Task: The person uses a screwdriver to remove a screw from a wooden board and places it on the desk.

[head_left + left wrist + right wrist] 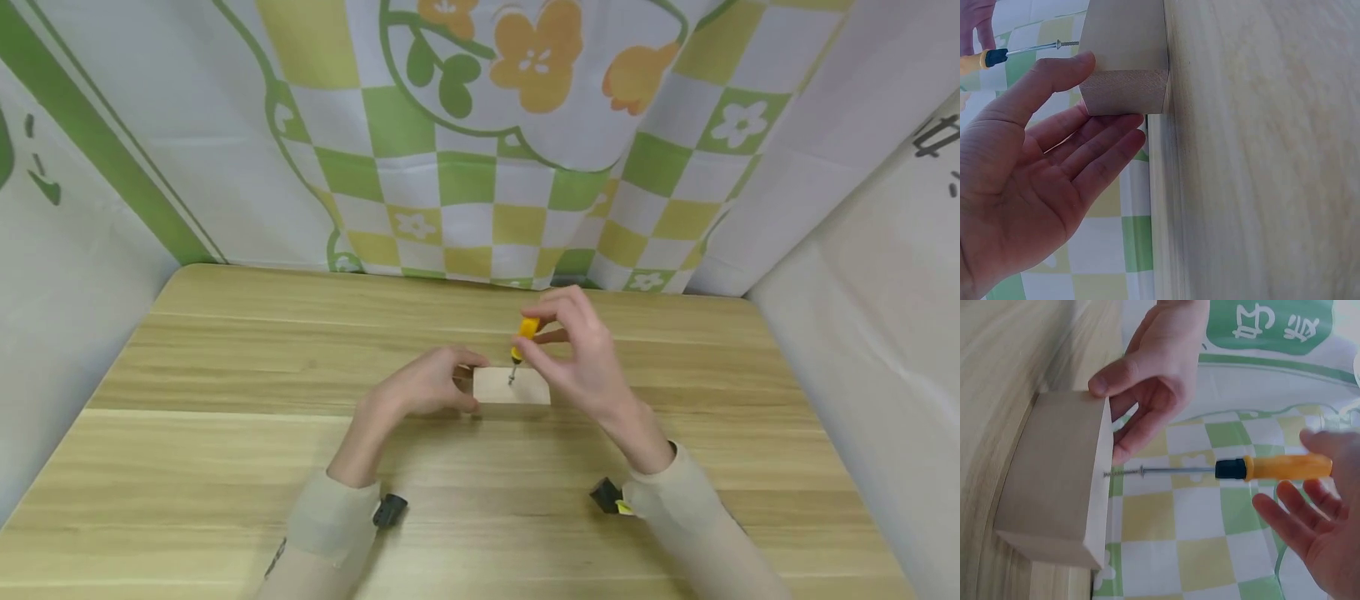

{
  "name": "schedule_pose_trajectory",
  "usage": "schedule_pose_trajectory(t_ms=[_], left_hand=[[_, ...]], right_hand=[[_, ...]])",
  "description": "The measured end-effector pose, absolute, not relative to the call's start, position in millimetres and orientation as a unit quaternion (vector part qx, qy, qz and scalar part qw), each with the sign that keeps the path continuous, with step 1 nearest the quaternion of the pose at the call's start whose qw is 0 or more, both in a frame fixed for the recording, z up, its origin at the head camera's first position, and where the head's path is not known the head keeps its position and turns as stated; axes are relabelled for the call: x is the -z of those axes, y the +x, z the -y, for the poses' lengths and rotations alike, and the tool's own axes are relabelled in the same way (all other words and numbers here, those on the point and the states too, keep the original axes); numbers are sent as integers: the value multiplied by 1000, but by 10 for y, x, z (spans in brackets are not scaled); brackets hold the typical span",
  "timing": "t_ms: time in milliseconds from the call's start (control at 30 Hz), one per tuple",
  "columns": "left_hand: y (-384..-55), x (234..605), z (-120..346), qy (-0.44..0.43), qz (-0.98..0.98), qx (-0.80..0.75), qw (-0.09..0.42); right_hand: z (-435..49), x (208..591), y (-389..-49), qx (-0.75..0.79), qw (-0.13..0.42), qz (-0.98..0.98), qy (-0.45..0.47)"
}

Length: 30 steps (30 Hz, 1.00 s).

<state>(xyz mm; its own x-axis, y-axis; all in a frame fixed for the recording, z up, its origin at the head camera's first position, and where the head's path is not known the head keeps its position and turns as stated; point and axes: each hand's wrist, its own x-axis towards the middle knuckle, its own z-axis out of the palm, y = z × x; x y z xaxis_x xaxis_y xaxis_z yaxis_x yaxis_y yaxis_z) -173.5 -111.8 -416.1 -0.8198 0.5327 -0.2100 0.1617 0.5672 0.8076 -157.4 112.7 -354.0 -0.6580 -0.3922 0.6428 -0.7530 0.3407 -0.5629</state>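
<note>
In the head view, the left hand (423,385) grips the left end of a pale wooden block (529,388), with the thumb at the near side and the fingers at the far side. The block rests on the wood-grain table (225,483), just to the right of this grip; it is probably held so in order that it does not turn. The right hand (588,358) pinches the yellow-handled screwdriver (529,327) between thumb and fingertips. The block is below this second grip, and the shank points down to its top face.

In the left wrist view, the left thumb lies at the top edge of the block and the other fingers reach behind it, while the palm is apart from the end face. This seems to leave the top face free for the screw (1069,44), which stands ahead of the thumb.

In the right wrist view, the screwdriver tip meets the screw head, and the shank is nearly in line with the screw, I think to press it straight. Much of the thread shows outside the block. The lower fingers are spread beside the handle; the thumb is blurred, so I cannot say how firmly it presses.
</note>
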Motion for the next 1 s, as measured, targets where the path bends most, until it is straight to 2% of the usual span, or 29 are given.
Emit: schedule_pose_trajectory(t_ms=[167,333,1000], left_hand=[[-1727,4163,1121,201,-858,-420,218],[-1730,4164,1118,197,-864,-410,214],[-1747,4170,1124,199,-864,-407,220]], right_hand=[[-1063,3538,-1568,-430,238,797,351],[-1055,3533,-1574,-445,243,789,346],[-1118,3478,-1557,-521,158,765,345]])
